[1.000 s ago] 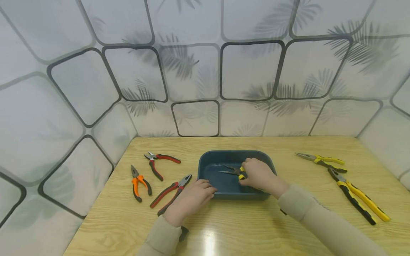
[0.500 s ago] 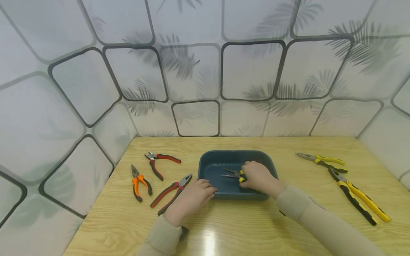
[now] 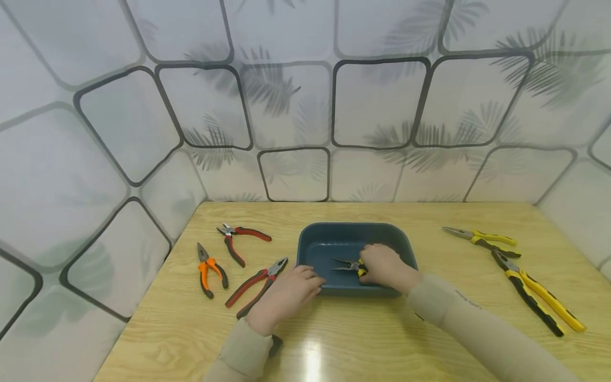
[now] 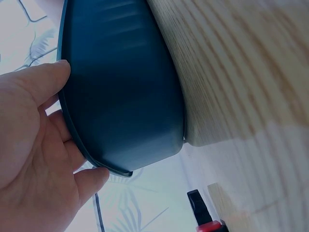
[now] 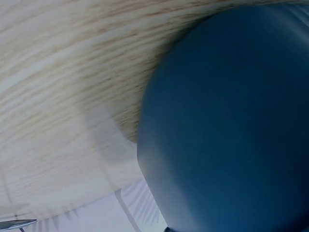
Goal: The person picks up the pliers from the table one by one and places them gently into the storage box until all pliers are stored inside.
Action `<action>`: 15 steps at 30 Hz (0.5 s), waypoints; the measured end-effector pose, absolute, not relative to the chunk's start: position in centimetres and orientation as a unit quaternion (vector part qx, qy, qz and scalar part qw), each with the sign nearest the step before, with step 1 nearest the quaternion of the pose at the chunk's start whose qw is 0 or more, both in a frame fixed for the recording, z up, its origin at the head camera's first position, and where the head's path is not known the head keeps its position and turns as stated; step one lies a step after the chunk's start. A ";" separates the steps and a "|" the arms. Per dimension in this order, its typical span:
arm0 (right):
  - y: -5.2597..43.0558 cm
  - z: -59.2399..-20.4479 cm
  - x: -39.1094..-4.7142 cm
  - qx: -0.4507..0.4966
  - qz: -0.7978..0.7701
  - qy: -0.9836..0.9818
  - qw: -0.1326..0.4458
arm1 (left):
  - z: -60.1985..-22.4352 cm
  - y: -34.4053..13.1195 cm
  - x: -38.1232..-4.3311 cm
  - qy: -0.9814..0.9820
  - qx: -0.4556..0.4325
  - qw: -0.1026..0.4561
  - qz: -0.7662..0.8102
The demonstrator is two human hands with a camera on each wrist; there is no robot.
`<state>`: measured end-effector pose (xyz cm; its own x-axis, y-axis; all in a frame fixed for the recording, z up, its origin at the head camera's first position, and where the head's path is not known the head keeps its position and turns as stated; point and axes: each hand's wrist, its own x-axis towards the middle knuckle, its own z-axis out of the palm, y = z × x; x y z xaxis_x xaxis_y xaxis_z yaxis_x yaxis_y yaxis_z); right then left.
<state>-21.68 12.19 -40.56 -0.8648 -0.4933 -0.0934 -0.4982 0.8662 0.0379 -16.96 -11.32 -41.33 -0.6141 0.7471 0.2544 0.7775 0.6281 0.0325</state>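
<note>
My right hand (image 3: pixel 382 265) reaches into a dark blue plastic basin (image 3: pixel 358 290) and holds long-nose pliers (image 3: pixel 353 266) by their yellow-and-black handles, which it mostly covers. The jaws stand apart and point left, low over the basin's floor; whether they touch it I cannot tell. At the basin's front left corner, my left hand (image 3: pixel 297 286) grips the rim; in the left wrist view its thumb and fingers lie on both sides of that edge. Only the basin's outer wall (image 5: pixel 217 121), wood and a metal tip show in the right wrist view; the right hand is out of it.
On the left lie red-handled diagonal cutters (image 3: pixel 236 233), orange-handled long-nose pliers (image 3: pixel 210 270) and red-handled combination pliers (image 3: pixel 260 281) beside the left hand. Two yellow-and-black pliers, a smaller (image 3: pixel 482 240) and a larger pair (image 3: pixel 534 292), lie right. A patterned backdrop (image 3: pixel 296 175) rises behind the table.
The pliers in the right hand have turned slightly and shifted a little right, and their jaw tips look closer together. The left hand stays at the rim.
</note>
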 end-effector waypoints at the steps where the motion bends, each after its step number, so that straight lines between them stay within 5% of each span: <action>1: 12.2 -40.6 -21.7 -0.257 0.033 0.965 0.041 | -41.3 -11.3 -17.0 -0.896 -0.425 0.108 -0.068; 15: 12.3 -40.9 -22.0 -0.261 0.025 0.963 0.063 | -41.1 -11.2 -16.8 -0.902 -0.415 0.101 -0.057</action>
<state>-22.00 12.28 -40.87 -0.8555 -0.4999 -0.1348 -0.5062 0.8623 0.0143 -16.76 -11.23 -41.08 -0.6353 0.7375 0.2290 0.7605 0.6491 0.0195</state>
